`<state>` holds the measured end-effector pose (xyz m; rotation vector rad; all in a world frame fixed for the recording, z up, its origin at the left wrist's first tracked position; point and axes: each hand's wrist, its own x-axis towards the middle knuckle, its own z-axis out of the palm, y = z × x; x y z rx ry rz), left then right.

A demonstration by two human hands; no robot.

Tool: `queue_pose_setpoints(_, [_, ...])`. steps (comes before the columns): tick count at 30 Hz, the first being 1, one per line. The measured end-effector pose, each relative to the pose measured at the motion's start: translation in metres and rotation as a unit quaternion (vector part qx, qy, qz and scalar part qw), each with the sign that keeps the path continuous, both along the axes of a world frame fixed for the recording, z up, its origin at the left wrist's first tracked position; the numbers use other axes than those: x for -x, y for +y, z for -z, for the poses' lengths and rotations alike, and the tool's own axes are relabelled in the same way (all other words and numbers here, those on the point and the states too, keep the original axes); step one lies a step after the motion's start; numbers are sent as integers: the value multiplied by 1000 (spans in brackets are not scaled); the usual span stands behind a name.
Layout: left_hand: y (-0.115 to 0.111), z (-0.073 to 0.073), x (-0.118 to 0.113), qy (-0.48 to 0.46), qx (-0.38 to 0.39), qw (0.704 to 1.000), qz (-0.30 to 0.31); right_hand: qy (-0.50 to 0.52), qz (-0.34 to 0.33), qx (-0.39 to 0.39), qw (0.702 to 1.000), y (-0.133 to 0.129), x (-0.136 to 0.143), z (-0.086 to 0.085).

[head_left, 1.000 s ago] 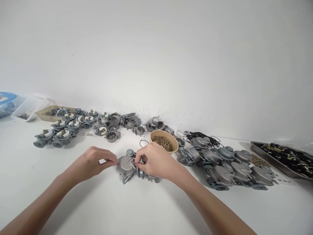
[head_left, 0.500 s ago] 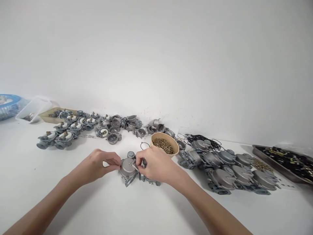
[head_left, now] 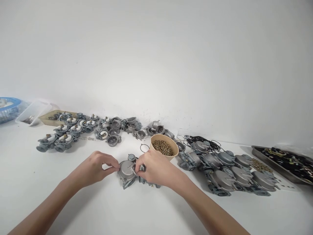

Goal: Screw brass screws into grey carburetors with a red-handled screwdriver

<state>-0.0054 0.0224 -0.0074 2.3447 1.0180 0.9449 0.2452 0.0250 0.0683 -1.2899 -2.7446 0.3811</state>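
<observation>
A grey metal carburetor point(head_left: 127, 169) lies on the white table with its round bowl cover facing up. At the cover's left edge, the thumb and index finger of my left hand point(head_left: 99, 168) are pinched together. My right hand point(head_left: 156, 168) pinches at the cover's right side, beside its small outlet tube. Whatever sits between either hand's fingertips is too small or hidden to make out. Partly under my right hand is another carburetor point(head_left: 149, 183). Just behind that hand stands a tan paper bowl point(head_left: 176, 150) of small brass-coloured screws point(head_left: 162, 147).
Carburetors with white floats point(head_left: 65, 138) stand at left, near loose float bowls point(head_left: 113, 140). Covered carburetors point(head_left: 223, 179) crowd the right, with black rubber rings point(head_left: 200, 141) behind them. A metal tray point(head_left: 256, 151) of dark parts lies far right; a clear bin point(head_left: 36, 109) is far left.
The carburetor has turned slightly between my hands, its lower end shifting a little left. Both hands keep their pinch at its two sides.
</observation>
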Motion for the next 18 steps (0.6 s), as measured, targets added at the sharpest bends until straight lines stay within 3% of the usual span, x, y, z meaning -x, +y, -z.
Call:
queue_pose_setpoints(4, [-1,-1,-1,4,-2,1000,0,8,-7,-1,1000,3,-7,-13])
queue_pose_setpoints(10, [0,0,-2,6,13,1000,-8,-109,162,-38,980,12,-41,-45])
queue_pose_setpoints(13, [0,4,-1,12,14,1000,-8,-177,178,16,968,18,-51,-41])
queue_pose_setpoints(18, [-4,9,2,18,13,1000,-16,-245,166,36,955,29,-38,-10])
